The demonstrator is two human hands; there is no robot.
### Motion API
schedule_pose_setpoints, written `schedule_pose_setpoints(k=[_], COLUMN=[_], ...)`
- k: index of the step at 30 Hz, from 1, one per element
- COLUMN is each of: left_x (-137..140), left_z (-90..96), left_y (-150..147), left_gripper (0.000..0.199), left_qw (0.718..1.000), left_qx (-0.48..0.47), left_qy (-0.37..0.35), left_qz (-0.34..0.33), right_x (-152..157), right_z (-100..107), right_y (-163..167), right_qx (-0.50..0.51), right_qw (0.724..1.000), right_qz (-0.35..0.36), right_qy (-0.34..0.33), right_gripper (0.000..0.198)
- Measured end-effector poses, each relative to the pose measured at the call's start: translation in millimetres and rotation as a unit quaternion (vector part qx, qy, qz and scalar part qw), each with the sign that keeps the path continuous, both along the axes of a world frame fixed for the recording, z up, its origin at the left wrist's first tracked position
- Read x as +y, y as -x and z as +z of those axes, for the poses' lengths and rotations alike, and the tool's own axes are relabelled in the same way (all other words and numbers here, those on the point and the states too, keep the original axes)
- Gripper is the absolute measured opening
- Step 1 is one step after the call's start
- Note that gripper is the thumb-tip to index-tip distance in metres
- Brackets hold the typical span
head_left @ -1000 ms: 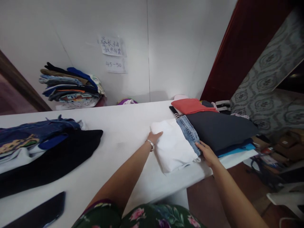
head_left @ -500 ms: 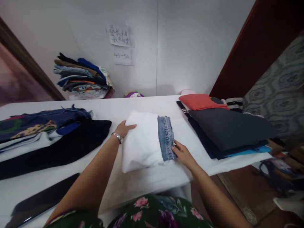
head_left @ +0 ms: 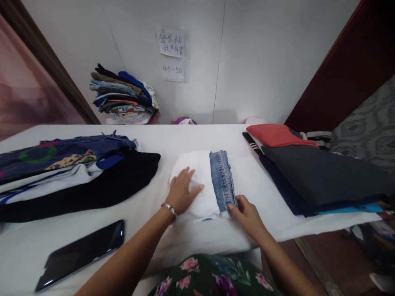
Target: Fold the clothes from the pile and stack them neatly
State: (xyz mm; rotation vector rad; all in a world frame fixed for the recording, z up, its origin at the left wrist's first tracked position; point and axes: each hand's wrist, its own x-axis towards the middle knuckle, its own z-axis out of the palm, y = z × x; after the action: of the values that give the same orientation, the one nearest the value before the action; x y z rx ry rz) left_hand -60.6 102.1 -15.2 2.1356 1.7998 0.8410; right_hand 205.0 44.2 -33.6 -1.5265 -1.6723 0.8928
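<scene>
A folded white garment (head_left: 199,197) with a blue denim band (head_left: 222,181) along its right side lies on the white-covered table in front of me. My left hand (head_left: 182,191) rests flat on the white cloth, fingers spread, a silver bracelet at its wrist. At the near right corner, my right hand (head_left: 247,216) pinches the lower end of the denim band between thumb and fingers. A small dark blue patch peeks out under the garment's near edge.
Left of the garment lie a black garment (head_left: 129,176) and a printed navy one (head_left: 70,152). A black phone (head_left: 83,250) is near the front edge. Folded dark grey clothing (head_left: 321,172) with a coral piece (head_left: 277,135) sits on the right. A clothes stack (head_left: 123,92) stands at the back left.
My left hand has moved from the garment's left edge onto its top and spread out flat. The white part is narrower now. My right hand stays at the band, and the view has shifted left.
</scene>
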Motion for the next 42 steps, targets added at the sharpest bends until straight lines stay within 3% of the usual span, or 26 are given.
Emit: schedule_pose_setpoints(k=[2, 6, 8, 11, 13, 16, 19, 22, 25, 27, 31, 35, 37, 39, 42], left_x=[-14.2, -23.8, -23.9, -24.1, -24.9, -26.3, -26.8, -26.8, -27.6, -29.4, -34.3, -20.2, 2.8, 34.2, 80.7], left_z=[-7.4, -21.4, -24.4, -24.9, -25.1, -28.4, -33.7, -36.3, -35.8, -35.3, -29.3, 0.6, 22.4, 38.9, 39.0], left_y=[-8.7, -15.9, -16.3, -16.9, -18.1, -20.0, -20.5, -20.4, -21.7, -22.8, -20.7, -11.8, -8.1, -6.7, -7.9], left_gripper=[0.060, 0.062, 0.063, 0.065, 0.065, 0.067, 0.069, 0.069, 0.065, 0.064, 0.066, 0.070, 0.074, 0.076, 0.076], left_qw=[0.998, 0.990, 0.988, 0.987, 0.985, 0.983, 0.979, 0.976, 0.977, 0.979, 0.983, 0.982, 0.980, 0.984, 0.980], left_qx=[0.058, 0.123, 0.137, 0.151, 0.160, 0.174, 0.197, 0.208, 0.204, 0.195, 0.169, 0.137, 0.129, 0.140, 0.156], left_qy=[-0.004, -0.026, -0.024, -0.010, -0.004, -0.011, -0.032, -0.043, -0.046, -0.041, 0.000, 0.093, 0.122, 0.096, 0.119], left_qz=[-0.037, -0.057, -0.060, -0.060, -0.060, -0.053, -0.040, -0.037, -0.045, -0.052, -0.073, -0.095, -0.085, -0.052, -0.023], right_x=[-1.9, -1.2, -1.2, -0.6, 4.0, 26.5, 71.8, 128.1, 171.9, 187.1, 193.9, 192.9, 192.7, 192.2, 190.7], right_z=[-7.0, -22.9, -21.7, 5.4, 37.4, 82.3, 96.0, 75.0, 39.8, 20.0, 1.4, -0.4, -0.4, -0.5, -0.9], right_y=[1.4, -7.4, -15.0, -16.3, -1.6, 43.2, 89.0, 106.0, 95.0, 83.8, 73.6, 75.0, 75.5, 75.2, 74.3], right_qx=[0.024, 0.095, 0.061, -0.071, -0.118, -0.115, -0.203, -0.315, -0.353, -0.332, -0.310, -0.309, -0.309, -0.309, -0.301], right_qw=[0.999, 0.984, 0.986, 0.997, 0.984, 0.959, 0.919, 0.913, 0.930, 0.935, 0.944, 0.946, 0.947, 0.947, 0.950], right_qz=[0.005, 0.007, 0.017, -0.023, -0.049, 0.062, 0.182, 0.160, 0.097, 0.091, 0.087, 0.081, 0.075, 0.071, 0.067], right_qy=[0.027, 0.151, 0.157, 0.006, -0.120, -0.253, -0.284, -0.205, 0.021, 0.082, 0.068, 0.059, 0.054, 0.047, 0.040], right_gripper=[0.024, 0.029, 0.027, 0.023, 0.033, 0.041, 0.053, 0.065, 0.069, 0.071, 0.076, 0.077, 0.077, 0.076, 0.074])
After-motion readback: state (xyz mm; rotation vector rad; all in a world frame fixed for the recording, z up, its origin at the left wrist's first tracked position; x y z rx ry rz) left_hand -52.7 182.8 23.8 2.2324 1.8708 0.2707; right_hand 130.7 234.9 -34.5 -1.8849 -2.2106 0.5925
